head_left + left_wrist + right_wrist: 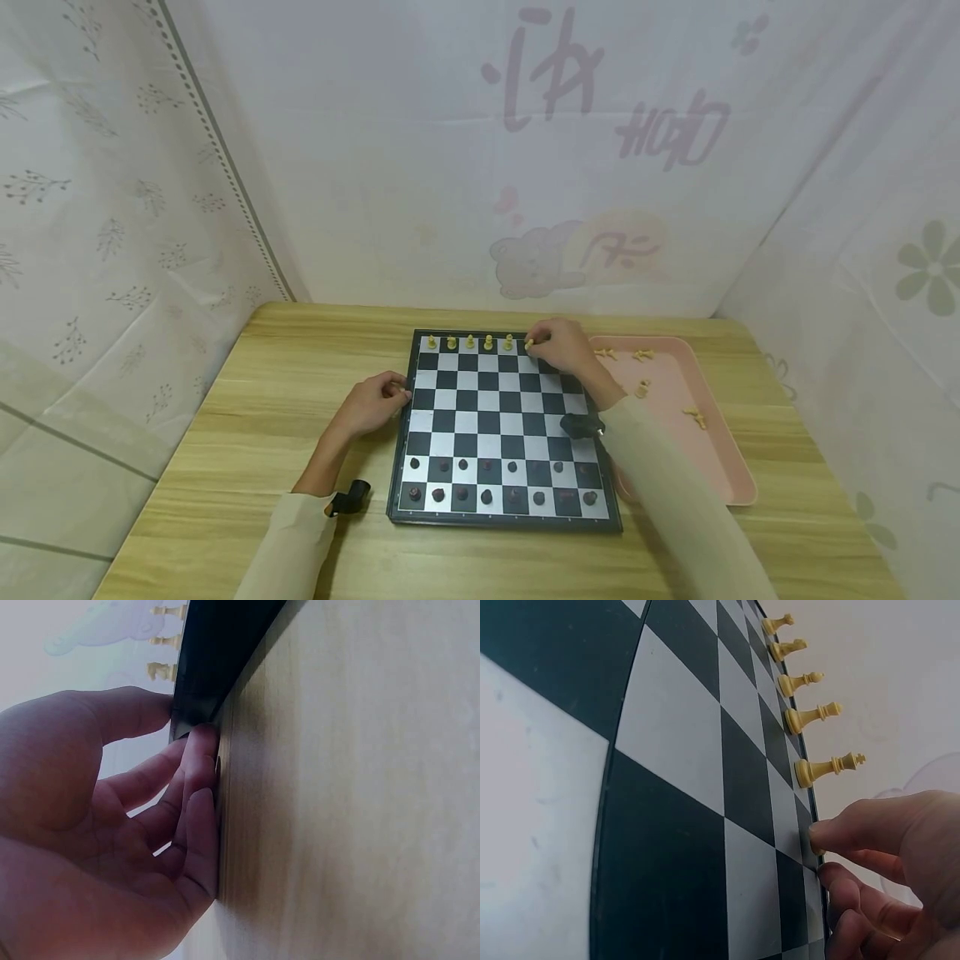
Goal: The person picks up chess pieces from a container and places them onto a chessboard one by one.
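Observation:
A black-and-white chessboard (489, 402) lies on the table. On its far row stand several yellow chess pieces, among them a king (829, 768) beside my right hand. My right hand (562, 345) pinches another yellow chess piece (529, 343) at the sixth square from the left of that row. In the right wrist view the fingers (870, 821) cover most of this piece, so its kind is hidden. My left hand (375, 403) holds the board's left edge, thumb (139, 712) at the upper rim and fingers low against the side.
A pink tray (731, 454) right of the board holds several loose yellow pieces (642, 388), lying down. Dark chess pieces (487, 497) fill the two near rows. The wooden table (300, 367) extends to the left, with a printed curtain (420, 167) behind it.

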